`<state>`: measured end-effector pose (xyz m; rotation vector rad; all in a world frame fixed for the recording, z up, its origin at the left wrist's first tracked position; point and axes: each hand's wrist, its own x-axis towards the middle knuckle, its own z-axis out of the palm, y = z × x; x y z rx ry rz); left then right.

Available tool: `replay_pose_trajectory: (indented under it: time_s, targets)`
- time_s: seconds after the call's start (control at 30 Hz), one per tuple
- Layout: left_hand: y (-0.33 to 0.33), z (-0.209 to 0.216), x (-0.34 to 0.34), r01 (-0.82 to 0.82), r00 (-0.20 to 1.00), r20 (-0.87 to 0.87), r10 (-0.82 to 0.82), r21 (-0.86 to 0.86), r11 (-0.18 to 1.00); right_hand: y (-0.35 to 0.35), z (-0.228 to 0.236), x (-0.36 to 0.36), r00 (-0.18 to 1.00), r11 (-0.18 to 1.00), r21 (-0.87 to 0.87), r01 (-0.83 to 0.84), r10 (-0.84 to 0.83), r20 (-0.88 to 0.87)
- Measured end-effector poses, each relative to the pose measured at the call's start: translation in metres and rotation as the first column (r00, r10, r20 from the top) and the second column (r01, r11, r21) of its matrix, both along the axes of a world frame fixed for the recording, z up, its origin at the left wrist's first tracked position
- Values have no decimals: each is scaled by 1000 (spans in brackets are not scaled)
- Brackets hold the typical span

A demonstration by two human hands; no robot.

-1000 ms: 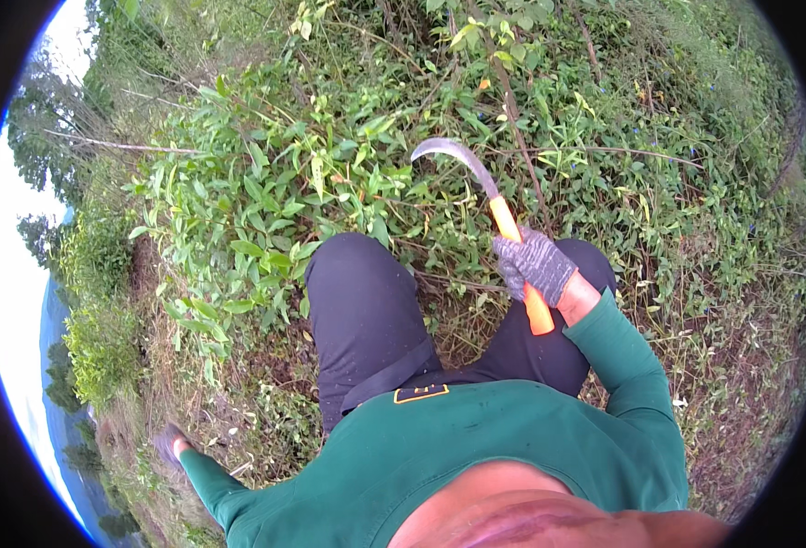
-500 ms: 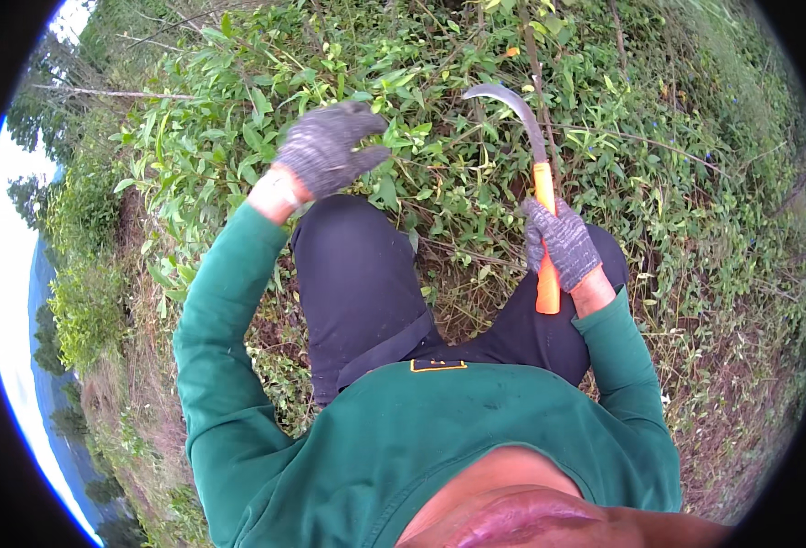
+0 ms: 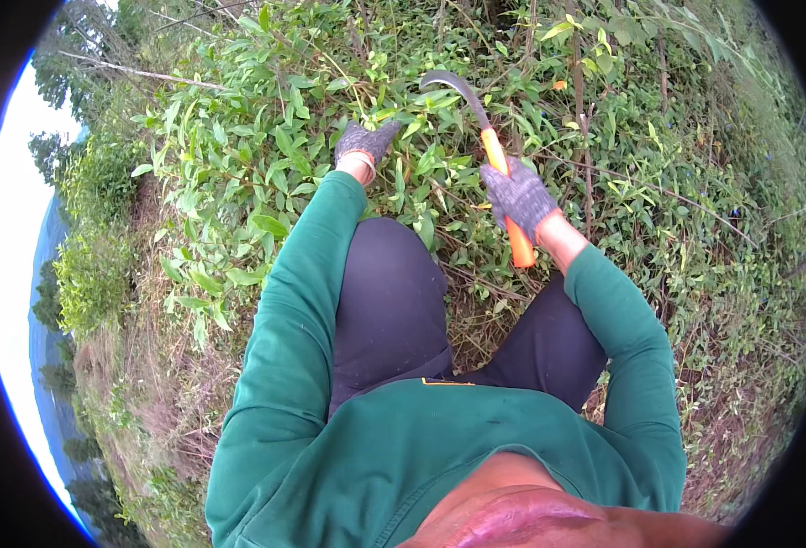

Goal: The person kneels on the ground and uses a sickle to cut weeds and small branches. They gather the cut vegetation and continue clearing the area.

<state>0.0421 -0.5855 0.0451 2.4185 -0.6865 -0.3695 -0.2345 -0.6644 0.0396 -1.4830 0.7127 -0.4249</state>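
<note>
My right hand point(image 3: 521, 196), in a grey knitted glove, grips the orange handle point(image 3: 492, 148) of a sickle. Its curved metal blade point(image 3: 463, 89) points up and bends over to the left, above the leaves. Further left, my left hand point(image 3: 367, 142), in a matching glove, is sunk among the green leafy plants point(image 3: 266, 151). That hand looks closed round leafy stems, though leaves partly cover its fingertips. A gap of foliage lies between the left hand and the blade.
Dense undergrowth covers the slope ahead. A thin bare stem point(image 3: 578, 119) stands upright beyond my right hand, and a dry twig point(image 3: 142, 72) sticks out at the upper left. My bent knees point(image 3: 389, 274) are just below the hands. Dry grass point(image 3: 184, 393) lies to the left.
My left hand has moved right and into the leaves, its spread fingers drawing in. The right hand has gone up and left with the sickle, away from my right knee.
</note>
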Motion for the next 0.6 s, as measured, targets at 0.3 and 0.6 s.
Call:
replay_pose_trajectory:
  time_s: [0.3,0.6]
  targets:
    - [-10,-15,16,-39,999,-27,37,-46,998,56,-15,14,973,850,497,-176,227,-44]
    - [-46,-80,66,183,962,127,-242,357,916,60,-16,-20,933,946,184,-266,301,-197]
